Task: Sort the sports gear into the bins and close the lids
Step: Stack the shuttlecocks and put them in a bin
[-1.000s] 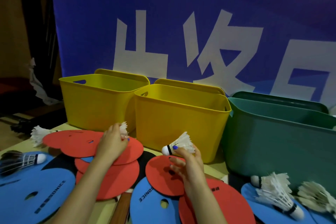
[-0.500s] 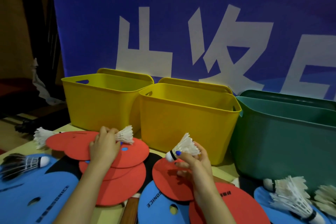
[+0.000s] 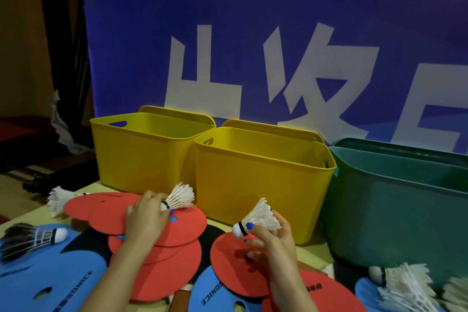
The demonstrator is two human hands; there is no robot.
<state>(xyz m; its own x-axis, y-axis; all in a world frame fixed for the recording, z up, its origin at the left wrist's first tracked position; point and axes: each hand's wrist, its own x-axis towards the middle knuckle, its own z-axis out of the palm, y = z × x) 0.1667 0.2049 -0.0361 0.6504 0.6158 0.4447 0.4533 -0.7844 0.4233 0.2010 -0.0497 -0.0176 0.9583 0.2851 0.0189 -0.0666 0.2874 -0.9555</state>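
Observation:
My left hand point(image 3: 147, 218) grips a white shuttlecock point(image 3: 179, 197) by its cork, just above a pile of red paddles point(image 3: 187, 225) and close to the left yellow bin point(image 3: 141, 154). My right hand point(image 3: 276, 240) holds a second white shuttlecock point(image 3: 260, 216), feathers pointing up and right, in front of the middle yellow bin point(image 3: 260, 185). A green bin point(image 3: 395, 215) stands at the right. All three bins are open, and their lids stand behind them.
Blue paddles point(image 3: 50, 281) and more red ones cover the near table. A black-feathered shuttlecock point(image 3: 33, 238) lies at the left, a white one point(image 3: 60, 199) behind the red pile, and several white ones point(image 3: 405, 284) at the lower right. A blue banner point(image 3: 253, 33) hangs behind the bins.
My left hand has lifted its shuttlecock off the red paddles, so its feathers now show fully. My right hand keeps its shuttlecock at about the same place. The view has shifted slightly.

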